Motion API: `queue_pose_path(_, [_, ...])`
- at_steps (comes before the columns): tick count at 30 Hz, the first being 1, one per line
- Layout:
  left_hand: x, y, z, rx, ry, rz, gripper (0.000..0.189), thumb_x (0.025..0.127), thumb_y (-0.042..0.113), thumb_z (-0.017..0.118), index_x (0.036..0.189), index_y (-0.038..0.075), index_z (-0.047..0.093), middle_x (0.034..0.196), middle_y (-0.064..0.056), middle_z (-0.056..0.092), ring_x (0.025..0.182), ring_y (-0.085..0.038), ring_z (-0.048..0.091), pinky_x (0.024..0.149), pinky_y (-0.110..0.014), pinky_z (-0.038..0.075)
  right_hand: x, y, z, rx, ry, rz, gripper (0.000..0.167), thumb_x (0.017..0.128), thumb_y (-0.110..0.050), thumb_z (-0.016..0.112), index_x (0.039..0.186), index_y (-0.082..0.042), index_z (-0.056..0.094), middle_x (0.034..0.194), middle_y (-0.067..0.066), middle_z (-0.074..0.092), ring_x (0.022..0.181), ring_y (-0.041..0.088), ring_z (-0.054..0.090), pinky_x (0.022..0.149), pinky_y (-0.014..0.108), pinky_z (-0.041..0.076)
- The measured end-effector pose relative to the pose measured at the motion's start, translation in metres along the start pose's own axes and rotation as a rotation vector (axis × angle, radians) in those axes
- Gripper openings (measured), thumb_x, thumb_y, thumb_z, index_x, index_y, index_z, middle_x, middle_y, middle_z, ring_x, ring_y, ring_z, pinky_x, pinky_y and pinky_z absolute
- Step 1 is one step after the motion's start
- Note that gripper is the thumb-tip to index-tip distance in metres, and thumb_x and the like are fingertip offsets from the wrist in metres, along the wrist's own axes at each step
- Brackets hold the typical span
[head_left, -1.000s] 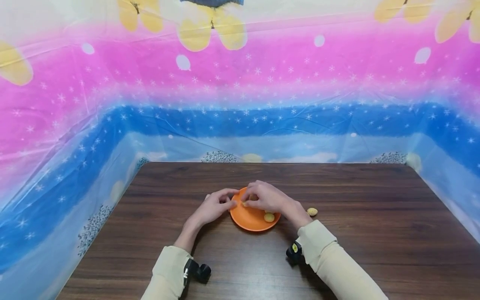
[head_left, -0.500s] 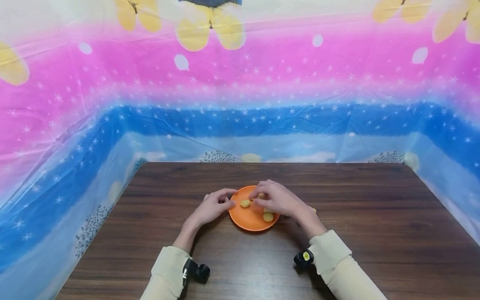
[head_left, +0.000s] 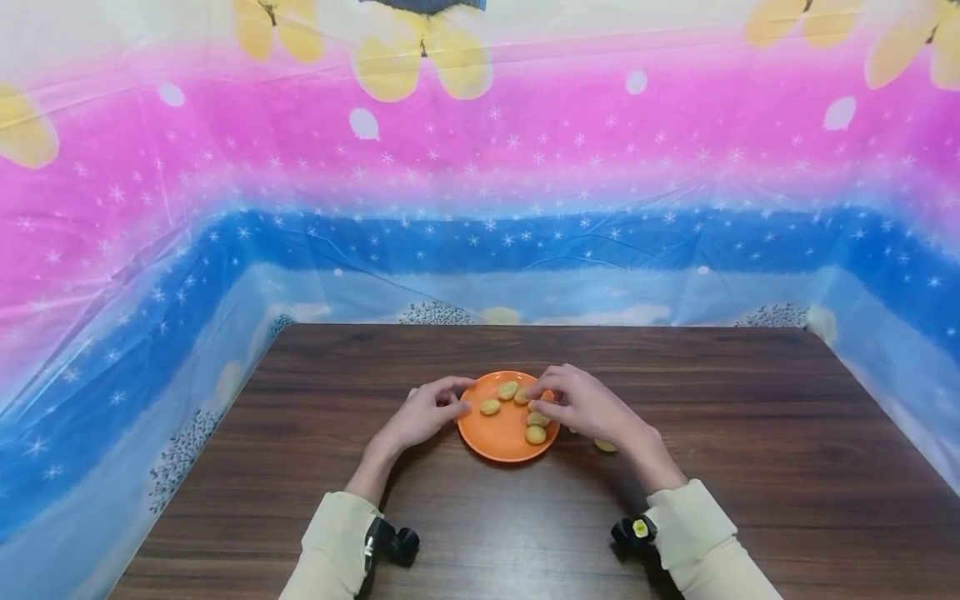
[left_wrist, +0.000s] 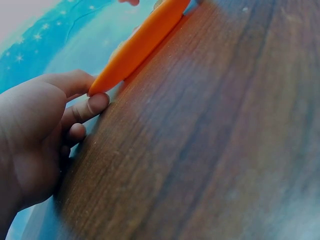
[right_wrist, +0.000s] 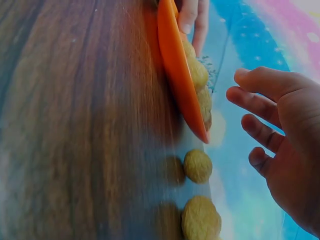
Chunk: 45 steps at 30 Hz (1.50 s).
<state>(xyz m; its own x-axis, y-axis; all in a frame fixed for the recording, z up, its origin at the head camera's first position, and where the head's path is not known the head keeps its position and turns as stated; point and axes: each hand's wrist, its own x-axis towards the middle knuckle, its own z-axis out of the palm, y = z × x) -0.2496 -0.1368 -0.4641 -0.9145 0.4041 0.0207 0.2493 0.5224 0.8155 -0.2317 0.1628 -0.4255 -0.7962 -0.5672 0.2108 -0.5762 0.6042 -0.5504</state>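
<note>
An orange plate (head_left: 499, 446) lies on the table, bearing several small yellow-brown lumps that look like small potatoes (head_left: 490, 407). My left hand (head_left: 420, 417) pinches the plate's left rim between thumb and finger, as the left wrist view shows at the plate's edge (left_wrist: 135, 52). Over the plate's right side is my right hand (head_left: 585, 407), its fingers loosely bent and holding nothing in the right wrist view, where the hand (right_wrist: 285, 120) stands apart from the potatoes. Part of the plate's right rim is hidden by that hand in the head view.
Below the right hand, more potatoes (right_wrist: 198, 166) rest on the wooden table (head_left: 300, 450) just right of the plate; one potato (head_left: 604, 447) shows beside the right wrist. A patterned cloth (head_left: 480, 242) hangs around the table's back and sides.
My right hand has let go of a potato on the plate and drawn back to the right, uncovering several potatoes there. The left hand stays at the rim.
</note>
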Motion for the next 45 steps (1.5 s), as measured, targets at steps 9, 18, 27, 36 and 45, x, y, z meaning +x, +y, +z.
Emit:
queue_pose_path(9, [-0.001, -0.001, 0.0, 0.002, 0.003, 0.0, 0.04, 0.099, 0.031, 0.066, 0.138, 0.028, 0.06, 0.081, 0.002, 0.064, 0.092, -0.02, 0.048, 0.093, -0.047, 0.025, -0.014, 0.008, -0.004, -0.018, 0.034, 0.03, 0.019, 0.098, -0.024, 0.068, 0.115, -0.021, 0.076, 0.107, -0.011, 0.065, 0.095, 0.014, 0.056, 0.079, 0.035, 0.048])
queue_pose_path(18, [-0.001, -0.001, -0.001, 0.003, 0.002, 0.006, 0.04, 0.099, 0.03, 0.065, 0.138, 0.026, 0.061, 0.08, 0.001, 0.063, 0.09, -0.02, 0.049, 0.093, -0.047, 0.025, -0.026, 0.014, -0.006, -0.001, 0.018, 0.107, 0.015, 0.098, -0.022, 0.069, 0.111, -0.022, 0.076, 0.105, -0.01, 0.065, 0.097, 0.014, 0.055, 0.082, 0.039, 0.048])
queue_pose_path(27, [-0.001, 0.0, 0.0, 0.007, 0.003, -0.005, 0.04, 0.099, 0.03, 0.065, 0.138, 0.026, 0.061, 0.079, 0.002, 0.062, 0.089, -0.019, 0.048, 0.092, -0.046, 0.026, -0.035, 0.023, -0.007, -0.005, 0.011, 0.153, 0.013, 0.097, -0.025, 0.07, 0.108, -0.022, 0.076, 0.106, -0.01, 0.064, 0.099, 0.015, 0.057, 0.085, 0.04, 0.049])
queue_pose_path(36, [-0.001, 0.001, 0.001, 0.008, 0.005, 0.006, 0.04, 0.099, 0.029, 0.066, 0.138, 0.026, 0.061, 0.08, 0.002, 0.063, 0.09, -0.02, 0.049, 0.092, -0.046, 0.025, -0.04, 0.031, -0.008, 0.0, -0.012, 0.171, 0.011, 0.095, -0.024, 0.072, 0.105, -0.026, 0.075, 0.105, -0.011, 0.065, 0.099, 0.015, 0.057, 0.086, 0.04, 0.048])
queue_pose_path(45, [-0.001, -0.001, 0.0, 0.003, 0.006, 0.002, 0.04, 0.098, 0.03, 0.066, 0.138, 0.026, 0.061, 0.08, 0.001, 0.062, 0.091, -0.02, 0.049, 0.093, -0.048, 0.026, -0.042, 0.036, -0.008, 0.021, -0.042, 0.185, 0.018, 0.094, -0.03, 0.073, 0.111, -0.023, 0.074, 0.102, -0.009, 0.063, 0.08, 0.013, 0.051, 0.067, 0.03, 0.044])
